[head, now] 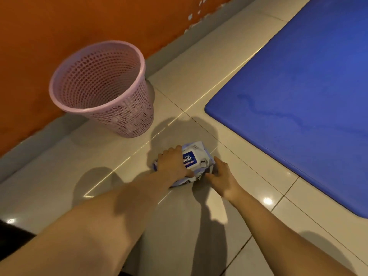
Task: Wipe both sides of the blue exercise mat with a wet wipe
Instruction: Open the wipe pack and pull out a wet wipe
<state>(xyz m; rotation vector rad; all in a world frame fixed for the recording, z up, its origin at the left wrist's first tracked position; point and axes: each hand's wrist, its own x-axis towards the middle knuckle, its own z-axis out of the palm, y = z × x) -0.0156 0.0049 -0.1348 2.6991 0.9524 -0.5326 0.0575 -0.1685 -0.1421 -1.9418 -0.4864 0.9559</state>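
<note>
The blue exercise mat [302, 92] lies flat on the tiled floor at the right, with faint damp streaks on its surface. A white and blue pack of wet wipes [196, 159] lies on the floor in front of me, left of the mat. My left hand [173, 163] grips the pack's left side, fingers curled over its top edge. My right hand [221, 176] touches the pack's right end with its fingers relaxed. No loose wipe is visible.
A pink mesh waste basket [103, 86] stands upright by the orange wall [59, 22], left of and beyond the pack. Pale glossy tiles [199, 226] cover the floor between the basket and the mat. A grey skirting strip runs along the wall's foot.
</note>
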